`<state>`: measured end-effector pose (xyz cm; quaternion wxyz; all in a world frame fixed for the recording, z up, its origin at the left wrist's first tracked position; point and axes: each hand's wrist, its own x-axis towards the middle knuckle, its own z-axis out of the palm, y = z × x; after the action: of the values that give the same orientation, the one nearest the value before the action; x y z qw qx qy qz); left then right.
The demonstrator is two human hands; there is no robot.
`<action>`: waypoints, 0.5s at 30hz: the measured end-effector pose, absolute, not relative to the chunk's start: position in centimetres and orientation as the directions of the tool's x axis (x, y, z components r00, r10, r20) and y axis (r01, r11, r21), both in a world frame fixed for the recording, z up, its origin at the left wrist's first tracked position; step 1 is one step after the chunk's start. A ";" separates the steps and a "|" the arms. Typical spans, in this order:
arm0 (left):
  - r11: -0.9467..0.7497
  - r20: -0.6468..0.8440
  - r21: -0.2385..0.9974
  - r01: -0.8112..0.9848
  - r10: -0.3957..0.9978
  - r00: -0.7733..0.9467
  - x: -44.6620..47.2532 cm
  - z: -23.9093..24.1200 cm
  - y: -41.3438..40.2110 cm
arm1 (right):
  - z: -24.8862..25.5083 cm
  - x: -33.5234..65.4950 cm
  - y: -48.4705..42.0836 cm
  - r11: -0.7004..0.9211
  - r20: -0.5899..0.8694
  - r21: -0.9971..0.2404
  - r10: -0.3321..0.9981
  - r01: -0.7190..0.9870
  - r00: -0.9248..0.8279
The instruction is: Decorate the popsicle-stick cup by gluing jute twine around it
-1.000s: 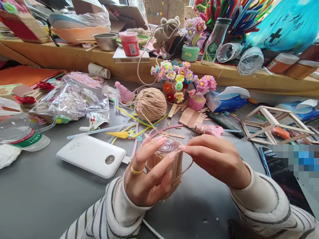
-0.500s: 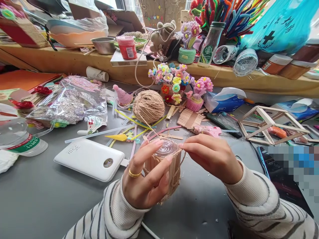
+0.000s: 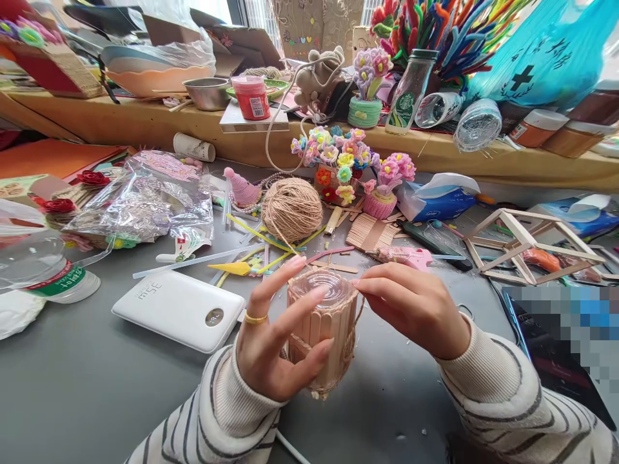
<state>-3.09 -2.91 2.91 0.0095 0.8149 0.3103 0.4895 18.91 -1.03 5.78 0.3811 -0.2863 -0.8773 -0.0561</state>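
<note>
Before me stands a container (image 3: 329, 335) faced with upright wooden craft sticks. Its clear ringed plastic top (image 3: 325, 287) is edged with twine. My left hand (image 3: 278, 335), a ring on one finger, is at the container's left side with fingers spread apart; whether the fingertips touch it I cannot tell. At the top right rim my right hand (image 3: 411, 306) pinches the jute twine (image 3: 360, 309) between thumb and fingers. Behind the container sits the ball of twine (image 3: 293, 209), a strand running from it toward my left fingers.
A white power bank (image 3: 176, 312) lies left of my left hand. Beyond my right hand are a pink glue gun (image 3: 403, 256), a craft-stick frame (image 3: 527, 245) and a dark phone-like device (image 3: 546, 361). Pipe-cleaner flowers (image 3: 338, 158) stand behind the twine ball.
My left fingers have spread and lifted from around the container, baring more of its sticks and top. My right hand keeps its pinch at the rim. The view has shifted slightly.
</note>
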 end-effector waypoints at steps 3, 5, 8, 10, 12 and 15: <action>-0.727 0.743 0.430 0.534 0.622 0.248 -3.0 2.7 -2.9 | 5.5 18.9 -0.9 0.811 0.706 -0.125 0.477 0.571 -0.524; -0.686 0.702 0.519 0.510 0.682 0.203 -2.7 2.6 -3.0 | 5.3 19.0 -0.8 0.793 0.706 -0.127 0.494 0.596 -0.508; -0.613 0.604 0.678 0.406 0.779 0.167 -2.1 2.3 -3.3 | 4.8 19.2 -0.6 0.755 0.694 -0.131 0.533 0.643 -0.484; -0.574 0.562 0.728 0.375 0.813 0.153 -1.7 2.0 -3.6 | 4.4 19.3 -0.4 0.730 0.687 -0.133 0.556 0.670 -0.469; -0.561 0.550 0.742 0.368 0.822 0.145 -1.4 1.9 -3.9 | 4.1 19.4 -0.3 0.717 0.683 -0.137 0.568 0.683 -0.459; -0.544 0.527 0.774 0.325 0.837 0.148 -1.2 2.0 -4.2 | 3.7 19.5 -0.1 0.712 0.681 -0.143 0.575 0.688 -0.454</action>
<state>-1.21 -4.18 1.99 0.2507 0.7149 0.4062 0.5110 19.46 -0.06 3.70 0.3674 -0.3718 -0.8491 -0.0765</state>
